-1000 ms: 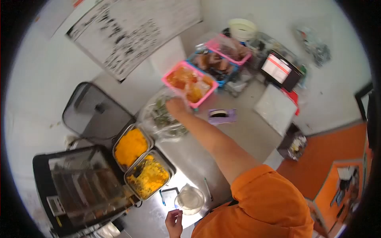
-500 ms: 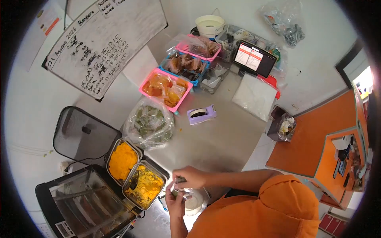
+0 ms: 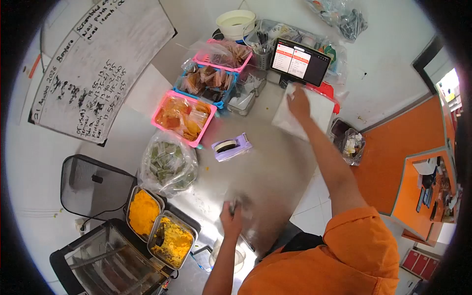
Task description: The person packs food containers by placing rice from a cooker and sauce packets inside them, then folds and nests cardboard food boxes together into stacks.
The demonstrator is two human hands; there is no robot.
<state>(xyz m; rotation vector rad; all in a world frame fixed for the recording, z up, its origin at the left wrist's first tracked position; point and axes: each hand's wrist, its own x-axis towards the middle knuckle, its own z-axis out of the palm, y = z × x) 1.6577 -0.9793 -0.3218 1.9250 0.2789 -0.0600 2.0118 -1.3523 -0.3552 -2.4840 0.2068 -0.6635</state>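
Note:
My left hand (image 3: 230, 219) is closed around a small plastic packet (image 3: 234, 204) with something dark in it, low above the steel table. Its contents are blurred and partly covered by my fingers. My right arm stretches far out, and my right hand (image 3: 298, 102) lies over the upper part of a stack of white, translucent plastic sheets (image 3: 309, 119). Those fingers look extended along the stack, with their tips partly hidden. Below my left hand stands a round, pale container (image 3: 227, 256).
A purple tape dispenser (image 3: 232, 147) stands mid-table. Left are a bag of green packets (image 3: 169, 162) and metal pans of orange (image 3: 143, 212) and yellow food (image 3: 173, 241). Behind are pink (image 3: 159, 121) and blue baskets (image 3: 216, 103) of bagged food and a tablet (image 3: 301, 62).
My right hand has left my left hand and reached up and right to the white sheets. The left hand has moved slightly up and right, still holding the packet. The view has shifted.

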